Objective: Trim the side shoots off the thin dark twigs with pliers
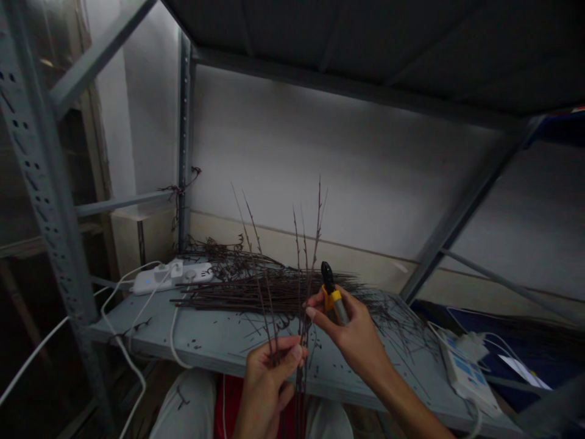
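I see the left hand (269, 378) with its fingers pinched closed on thin upright twigs (299, 390); the right hand (359, 335) grips the pliers (339, 308), its thumb and forefinger nearly meeting at those stems. With that hand doubly occupied, I'd worry the pliers could slip, or too hard a pinch snap a stem. Beyond, a dark bundle (247, 292) lies across the shelf (214, 332).

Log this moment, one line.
left hand: pinching upright twigs | right hand: holding yellow-grey plier-type tool | shelf: twig pile
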The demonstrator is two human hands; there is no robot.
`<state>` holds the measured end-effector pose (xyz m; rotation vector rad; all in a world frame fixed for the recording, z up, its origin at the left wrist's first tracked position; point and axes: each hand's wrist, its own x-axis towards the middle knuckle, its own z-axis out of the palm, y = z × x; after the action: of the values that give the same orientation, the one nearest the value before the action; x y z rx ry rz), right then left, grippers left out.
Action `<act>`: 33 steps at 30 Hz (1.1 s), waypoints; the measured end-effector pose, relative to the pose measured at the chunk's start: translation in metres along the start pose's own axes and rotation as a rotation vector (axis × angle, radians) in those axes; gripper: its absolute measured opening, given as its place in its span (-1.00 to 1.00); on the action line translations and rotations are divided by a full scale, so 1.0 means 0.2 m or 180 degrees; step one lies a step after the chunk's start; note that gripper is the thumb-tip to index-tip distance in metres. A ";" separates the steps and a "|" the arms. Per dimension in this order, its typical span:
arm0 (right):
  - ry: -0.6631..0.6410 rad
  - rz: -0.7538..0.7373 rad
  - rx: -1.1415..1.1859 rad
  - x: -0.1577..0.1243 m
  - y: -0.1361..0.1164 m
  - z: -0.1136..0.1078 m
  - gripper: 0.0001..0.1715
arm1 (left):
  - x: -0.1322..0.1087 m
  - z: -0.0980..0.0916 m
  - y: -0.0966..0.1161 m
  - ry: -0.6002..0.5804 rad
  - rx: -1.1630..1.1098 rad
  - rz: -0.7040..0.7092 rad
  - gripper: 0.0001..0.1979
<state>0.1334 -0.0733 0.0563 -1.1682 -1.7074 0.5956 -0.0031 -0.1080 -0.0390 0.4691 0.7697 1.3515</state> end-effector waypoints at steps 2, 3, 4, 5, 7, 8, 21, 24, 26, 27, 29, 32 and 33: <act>-0.0043 -0.0035 -0.0008 0.01 0.00 0.01 -0.76 | 0.00 0.00 0.00 -0.0028 0.0021 0.0065 -0.48; -0.0076 -0.0046 -0.0024 0.01 -0.01 0.01 -0.77 | 0.00 0.00 0.00 -0.0048 0.0036 0.0082 -0.48; -0.0101 -0.0060 -0.0043 0.02 -0.01 0.01 -0.77 | 0.00 0.00 0.00 -0.0068 0.0052 0.0076 -0.48; -0.0119 -0.0080 -0.0074 0.02 -0.02 0.00 -0.77 | 0.00 0.00 -0.01 -0.0069 0.0059 0.0059 -0.47; -0.0125 -0.0119 -0.0150 0.03 -0.04 -0.01 -0.78 | 0.01 0.00 -0.01 -0.0028 0.0069 0.0016 -0.47; -0.0104 -0.0131 -0.0175 0.04 -0.05 -0.01 -0.77 | 0.01 0.00 -0.01 -0.0003 0.0075 -0.0007 -0.47; 0.0037 -0.0120 -0.0190 0.08 -0.09 -0.04 -0.69 | 0.00 0.00 -0.01 -0.0123 0.0106 -0.0063 -0.48; 0.0144 -0.0148 -0.0334 0.10 -0.11 -0.06 -0.69 | 0.00 0.00 -0.01 -0.0112 0.0199 -0.0027 -0.49; 0.0171 -0.0160 -0.0423 0.10 -0.12 -0.07 -0.71 | 0.00 0.01 -0.01 -0.0157 0.0262 0.0075 -0.49; 0.0165 -0.0160 -0.0448 0.10 -0.13 -0.08 -0.72 | 0.00 0.02 0.00 -0.0195 0.0288 0.0140 -0.48; 0.0171 -0.0176 -0.0471 0.09 -0.13 -0.08 -0.73 | 0.00 0.05 0.00 -0.0272 0.0314 0.0287 -0.48; 0.0171 -0.0259 -0.0618 0.09 -0.15 -0.10 -0.73 | 0.00 0.10 0.01 -0.0319 0.0308 0.0439 -0.49; 0.0150 -0.0307 -0.0733 0.09 -0.15 -0.11 -0.73 | 0.00 0.11 0.01 -0.0312 0.0291 0.0460 -0.50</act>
<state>0.1389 -0.0733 0.0974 -1.2408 -1.8156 0.3157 0.0128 -0.1054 -0.0226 0.6693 0.7298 1.4199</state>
